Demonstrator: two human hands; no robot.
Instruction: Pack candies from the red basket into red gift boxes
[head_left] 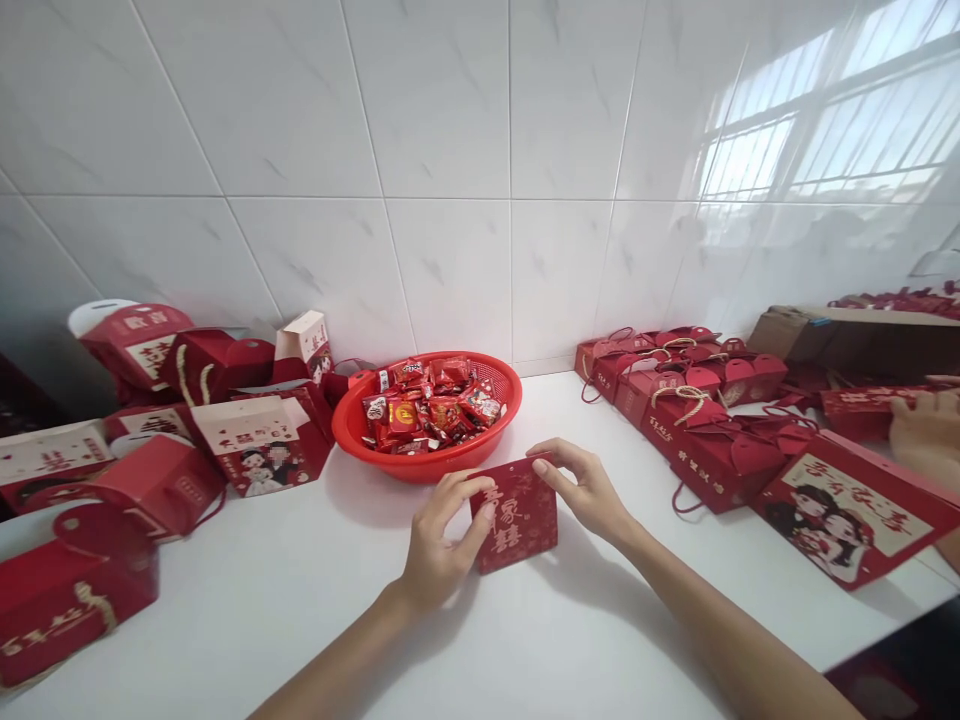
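A red box [519, 525] with gold characters stands on the white table in front of me, between my two hands. My left hand [448, 540] grips its left side, thumb on the front face and fingers at the upper edge. At the top right corner my right hand [581, 488] pinches the box edge between thumb and fingers. Just behind the box is a red plastic basket [427, 468] full of red-wrapped candies [431, 405].
Several red boxes [161, 480] are piled at the left. Tied red boxes [675, 400] stand in rows at the right, near a large printed box [847, 515]. Another person's hand [926, 430] is at the far right, by a cardboard carton [862, 345]. A tiled wall bounds the table behind.
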